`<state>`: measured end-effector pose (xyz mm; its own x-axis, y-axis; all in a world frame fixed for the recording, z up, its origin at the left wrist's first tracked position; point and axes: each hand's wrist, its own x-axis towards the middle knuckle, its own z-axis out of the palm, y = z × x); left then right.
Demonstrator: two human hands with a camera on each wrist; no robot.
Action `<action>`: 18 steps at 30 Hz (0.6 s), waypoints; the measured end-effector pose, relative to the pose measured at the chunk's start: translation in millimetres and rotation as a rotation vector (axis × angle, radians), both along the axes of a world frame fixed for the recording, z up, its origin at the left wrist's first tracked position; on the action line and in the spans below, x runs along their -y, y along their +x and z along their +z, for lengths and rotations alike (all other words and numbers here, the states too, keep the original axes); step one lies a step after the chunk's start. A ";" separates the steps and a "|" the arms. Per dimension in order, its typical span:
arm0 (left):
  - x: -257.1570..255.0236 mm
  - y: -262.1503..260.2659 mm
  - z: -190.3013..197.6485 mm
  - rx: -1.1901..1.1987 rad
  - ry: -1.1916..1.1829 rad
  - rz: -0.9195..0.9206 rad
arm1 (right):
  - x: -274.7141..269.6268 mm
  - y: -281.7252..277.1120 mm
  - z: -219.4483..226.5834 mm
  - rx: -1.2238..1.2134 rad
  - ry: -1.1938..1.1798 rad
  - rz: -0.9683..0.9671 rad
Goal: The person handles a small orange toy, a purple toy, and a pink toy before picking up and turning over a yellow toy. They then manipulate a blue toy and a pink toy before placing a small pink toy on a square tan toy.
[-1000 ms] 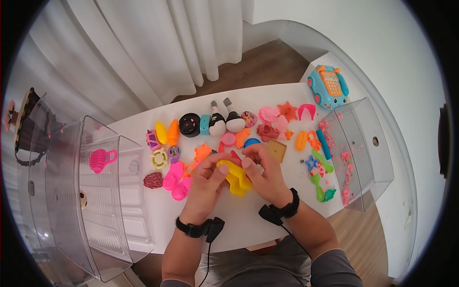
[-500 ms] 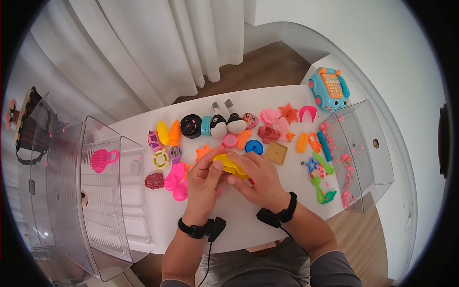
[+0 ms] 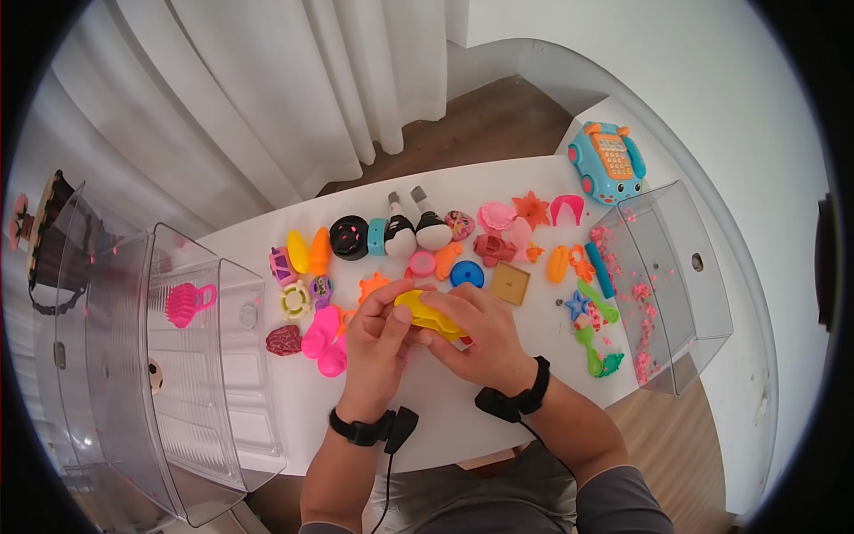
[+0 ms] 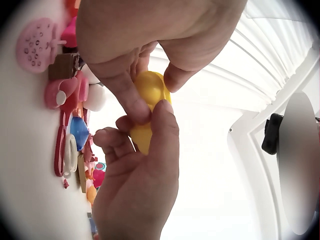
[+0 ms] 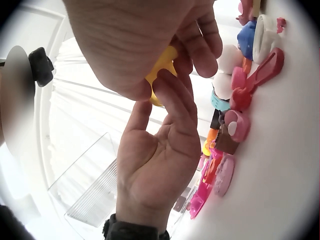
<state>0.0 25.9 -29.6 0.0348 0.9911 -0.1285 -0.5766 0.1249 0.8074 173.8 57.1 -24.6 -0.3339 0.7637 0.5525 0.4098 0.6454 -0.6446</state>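
From the left, the left hand (image 3: 377,349) pinches the yellow toy (image 3: 422,311), and there it is between both hands, up off the white table (image 3: 445,418): bright, smooth, glossy, swelling into a rounded bulge, partly covered by fingers! And here's the right hand (image 3: 489,345), gripping its other side; far right, a blue toy telephone (image 3: 608,162).

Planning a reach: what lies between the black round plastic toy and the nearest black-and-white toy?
In the head view, a teal rectangular plastic piece.
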 end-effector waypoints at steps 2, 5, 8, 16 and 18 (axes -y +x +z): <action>-0.7 0.1 -0.7 0.008 0.005 0.001 | 0.0 -0.4 0.3 -0.004 0.000 -0.004; -1.7 2.4 -0.9 0.023 0.021 -0.001 | -1.4 -0.4 -3.4 -0.029 -0.012 -0.010; -0.6 1.6 -0.9 0.009 0.011 -0.006 | -2.4 0.6 -3.1 -0.058 -0.032 0.000; -0.1 0.7 -4.6 -0.083 -0.013 0.030 | -0.9 2.3 -2.1 -0.064 -0.056 -0.003; 0.3 0.1 -1.4 -0.028 -0.002 0.025 | 0.7 2.9 -1.1 -0.075 -0.079 -0.029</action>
